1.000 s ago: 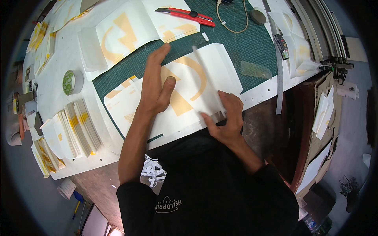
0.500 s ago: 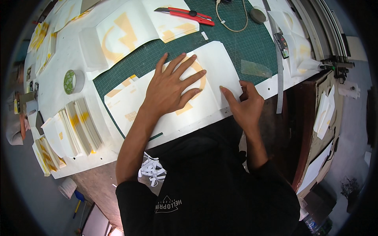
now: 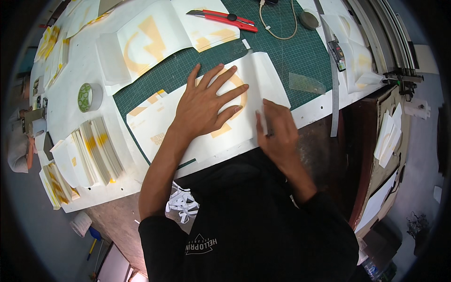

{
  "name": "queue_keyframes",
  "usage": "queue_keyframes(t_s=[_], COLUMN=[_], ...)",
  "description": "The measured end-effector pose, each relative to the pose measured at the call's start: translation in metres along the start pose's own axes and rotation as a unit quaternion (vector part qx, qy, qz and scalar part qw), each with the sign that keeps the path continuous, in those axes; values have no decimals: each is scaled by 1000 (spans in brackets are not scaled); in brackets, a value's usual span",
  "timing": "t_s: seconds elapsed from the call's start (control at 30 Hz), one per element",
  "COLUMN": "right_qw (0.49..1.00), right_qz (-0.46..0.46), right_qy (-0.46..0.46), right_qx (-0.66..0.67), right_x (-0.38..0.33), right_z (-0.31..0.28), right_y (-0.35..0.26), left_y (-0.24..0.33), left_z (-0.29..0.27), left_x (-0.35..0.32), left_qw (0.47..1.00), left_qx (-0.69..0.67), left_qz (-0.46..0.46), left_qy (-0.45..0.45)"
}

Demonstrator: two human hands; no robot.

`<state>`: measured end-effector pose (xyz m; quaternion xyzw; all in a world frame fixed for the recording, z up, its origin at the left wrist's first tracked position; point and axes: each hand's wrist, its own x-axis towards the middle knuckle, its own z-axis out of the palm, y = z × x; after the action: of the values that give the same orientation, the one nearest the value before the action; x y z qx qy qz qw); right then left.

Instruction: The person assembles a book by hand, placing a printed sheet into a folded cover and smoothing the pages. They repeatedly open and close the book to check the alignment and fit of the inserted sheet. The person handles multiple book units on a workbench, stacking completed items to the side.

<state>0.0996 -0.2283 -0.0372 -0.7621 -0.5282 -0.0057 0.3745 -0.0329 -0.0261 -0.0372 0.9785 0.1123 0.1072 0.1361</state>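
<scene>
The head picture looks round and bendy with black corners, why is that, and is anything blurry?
Head view: a fisheye lens bends the table edge and darkens the rim. The left hand on the white sheet looks sharp; the right hand is slightly soft. Lighting is even, with soft shadows and no strong glare.

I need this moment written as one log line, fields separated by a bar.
left hand: flat on white sheet | right hand: lifting the sheet's right edge | surface: green cutting mat | nearby: red utility knife
</scene>
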Motion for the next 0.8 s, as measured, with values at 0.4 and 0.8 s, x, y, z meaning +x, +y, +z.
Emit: queue_keyframes(t_s=[0.4, 0.8], right_qw=[989, 977], right_qz=[-122, -98], right_qy=[-78, -147], right_qx=[17, 121], right_x=[-14, -3], right_z=[2, -23], right_y=[10, 19], left_y=[-5, -19], left_z=[-12, 0], left_x=[-1, -2], left_qw=[904, 947], left_qx=[-367, -283], left_qz=[-193, -68], left_qy=[105, 137])
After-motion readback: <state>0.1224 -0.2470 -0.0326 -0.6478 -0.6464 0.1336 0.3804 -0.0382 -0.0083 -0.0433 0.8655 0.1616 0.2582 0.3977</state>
